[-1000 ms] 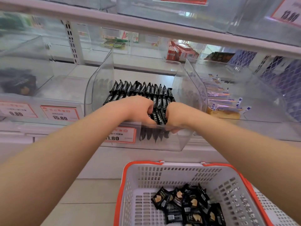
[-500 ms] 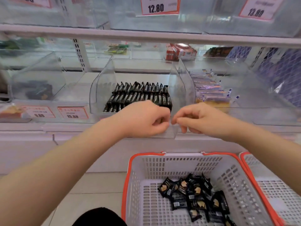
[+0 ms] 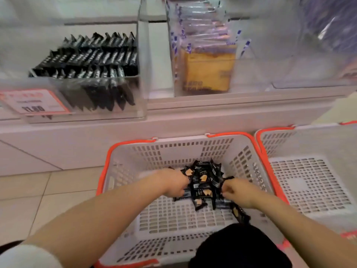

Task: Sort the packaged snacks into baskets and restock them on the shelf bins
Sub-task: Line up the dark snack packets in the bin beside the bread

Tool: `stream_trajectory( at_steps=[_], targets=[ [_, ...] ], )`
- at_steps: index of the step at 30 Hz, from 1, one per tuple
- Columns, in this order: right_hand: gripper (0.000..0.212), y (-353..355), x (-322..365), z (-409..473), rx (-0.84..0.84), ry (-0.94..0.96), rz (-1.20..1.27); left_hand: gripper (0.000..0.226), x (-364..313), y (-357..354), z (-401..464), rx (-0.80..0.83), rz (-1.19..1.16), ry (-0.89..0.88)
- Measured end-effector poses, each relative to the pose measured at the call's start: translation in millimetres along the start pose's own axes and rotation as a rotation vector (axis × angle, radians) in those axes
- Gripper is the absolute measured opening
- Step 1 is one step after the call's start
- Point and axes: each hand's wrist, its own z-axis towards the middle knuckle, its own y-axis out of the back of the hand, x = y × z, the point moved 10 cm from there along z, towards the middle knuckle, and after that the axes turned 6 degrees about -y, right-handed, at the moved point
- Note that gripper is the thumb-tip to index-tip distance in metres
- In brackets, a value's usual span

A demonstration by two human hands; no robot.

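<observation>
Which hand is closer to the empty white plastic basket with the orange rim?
Right. The right hand is in the snack basket near the wall facing the empty white basket; the left hand is farther, across the black snack packets.

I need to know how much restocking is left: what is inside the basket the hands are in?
The basket holds a loose pile of black snack packets. The left hand and right hand cover some, so no exact count is possible.

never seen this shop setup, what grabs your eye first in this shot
Both hands, left hand and right hand, reach into a pile of black snack packets in the orange-rimmed basket on the floor. Above left, a clear shelf bin holds tidy rows of black packets.
</observation>
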Motion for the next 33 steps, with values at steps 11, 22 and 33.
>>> stream_trajectory(
  at_steps=[11,22,33],
  targets=[
    [0.043,-92,-76,97,0.034,-0.135,-0.048,0.042,27,-118,100,0.103,-0.307,0.221],
    [0.057,-100,-55,124,-0.176,-0.075,-0.211,0.053,46,-149,115,-0.047,-0.371,0.381],
    [0.037,-93,-51,106,-0.143,-0.072,-0.012,0.053,38,-171,113,-0.200,-0.449,0.446]
  ],
)
